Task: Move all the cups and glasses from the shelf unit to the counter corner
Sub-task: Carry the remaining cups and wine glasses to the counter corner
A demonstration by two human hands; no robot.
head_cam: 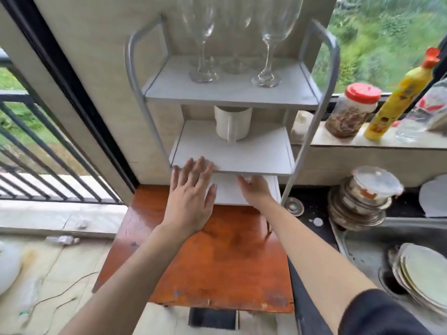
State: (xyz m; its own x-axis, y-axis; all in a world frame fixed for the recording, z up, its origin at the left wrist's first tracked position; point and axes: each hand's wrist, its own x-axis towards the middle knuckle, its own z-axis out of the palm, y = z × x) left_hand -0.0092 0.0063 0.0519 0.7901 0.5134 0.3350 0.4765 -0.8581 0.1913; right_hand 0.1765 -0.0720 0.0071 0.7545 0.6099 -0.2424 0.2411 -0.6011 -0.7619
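Observation:
A grey three-tier shelf unit point(312, 100) stands on an orange-brown wooden counter point(217, 262). On its top tier are clear wine glasses, one at the left point(202, 44), one at the right point(268, 49) and another blurred behind them point(235, 64). A white mug point(232, 124) sits on the middle tier, handle facing me. My left hand point(191, 197) hovers open with spread fingers in front of the middle tier's left edge. My right hand point(256, 189) reaches under the middle tier over the bottom tier, its fingertips hidden; I see nothing in it.
The windowsill to the right holds a red-lidded jar point(350, 112), a yellow bottle point(401, 97) and a clear plastic item point(416, 122). Stacked metal bowls with a lidded container point(360, 201) and plates in a sink point(423, 281) lie at right. A railing runs along the left.

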